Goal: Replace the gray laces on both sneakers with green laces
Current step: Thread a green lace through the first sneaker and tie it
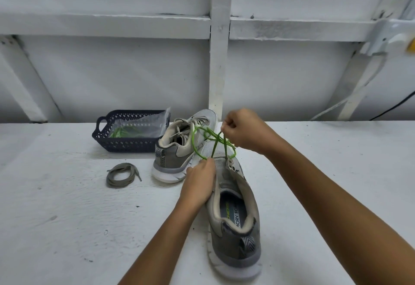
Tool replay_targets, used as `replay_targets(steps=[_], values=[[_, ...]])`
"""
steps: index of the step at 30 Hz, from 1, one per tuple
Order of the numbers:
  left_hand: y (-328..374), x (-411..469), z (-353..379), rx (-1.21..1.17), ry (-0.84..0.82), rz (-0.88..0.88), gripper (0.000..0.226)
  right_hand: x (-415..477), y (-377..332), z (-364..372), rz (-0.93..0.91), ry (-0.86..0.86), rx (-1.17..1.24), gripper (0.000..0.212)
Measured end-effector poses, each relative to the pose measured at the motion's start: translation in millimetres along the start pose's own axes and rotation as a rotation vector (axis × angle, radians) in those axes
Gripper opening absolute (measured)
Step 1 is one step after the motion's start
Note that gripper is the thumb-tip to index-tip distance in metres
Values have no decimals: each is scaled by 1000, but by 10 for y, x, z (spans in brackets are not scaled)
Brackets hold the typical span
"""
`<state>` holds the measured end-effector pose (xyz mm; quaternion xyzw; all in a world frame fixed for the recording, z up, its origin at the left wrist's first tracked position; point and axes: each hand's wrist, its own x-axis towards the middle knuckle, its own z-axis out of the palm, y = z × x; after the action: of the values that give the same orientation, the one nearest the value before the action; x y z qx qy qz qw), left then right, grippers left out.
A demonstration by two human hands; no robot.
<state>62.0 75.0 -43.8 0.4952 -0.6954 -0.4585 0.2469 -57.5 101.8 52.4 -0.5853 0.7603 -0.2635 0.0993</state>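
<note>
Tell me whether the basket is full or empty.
Neither: the basket holds a clear bag with a green lace inside, and the bag's top sticks up past the rim.

You can read "MORY FO" on the insole label (236, 214) inside the near sneaker (238, 248); the green logo (228, 211) beside it is illegible.

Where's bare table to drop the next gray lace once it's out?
Widest bare table is right of the near sneaker and the right arm. Also free: the near-left stretch, this side of the coiled gray lace, left of the left arm. Crowded: basket, far sneaker, green lace, left hand and right hand bunch at centre back.
</note>
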Motion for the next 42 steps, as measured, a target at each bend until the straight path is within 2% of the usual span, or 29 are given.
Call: replay_targets(steps=[5, 7, 9, 11, 14, 16, 18, 22, 24, 26, 30, 34, 38, 42], values=[[-8, 7, -30, 294, -105, 122, 22, -29, -74, -52, -33, 8, 29, 21], [25, 27, -81, 368, -129, 90, 25, -20, -49, -51, -33, -6, 66, 20], [95, 58, -160, 504, -74, 92, 34, -19, -21, -63, -19, -11, 138, 25], [168, 97, -230, 570, 47, 246, 33, -35, 5, -79, 4, -33, 227, 25], [290, 113, -304, 291, 67, 462, 38, -74, 19, -74, 25, -85, 342, 18], [338, 109, -302, 202, 69, 509, 31, -93, 35, -48, 40, -94, 433, 16], [336, 111, -297, 166, 79, 518, 23, -114, 55, -13, 78, -79, 566, 17], [286, 148, -317, 7, 20, 494, 22, -188, 127, 58, 145, -50, 977, 8], [260, 163, -332, -67, -9, 468, 21, -233, 166, 78, 139, -79, 1093, 3], [238, 183, -354, -113, -30, 451, 19, -269, 187, 107, 131, -105, 1158, 14], [249, 193, -405, -139, -65, 455, 23, -292, 192, 193, 117, 71, 1028, 19], [238, 191, -406, -137, -33, 477, 24, -265, 213, 338, 91, 276, 771, 6], [226, 189, -397, -175, 36, 471, 25, -245, 240, 501, 75, 306, 667, 7], [219, 199, -428, -206, 48, 456, 19, -275, 190, 547, 14, 302, 696, 14]])
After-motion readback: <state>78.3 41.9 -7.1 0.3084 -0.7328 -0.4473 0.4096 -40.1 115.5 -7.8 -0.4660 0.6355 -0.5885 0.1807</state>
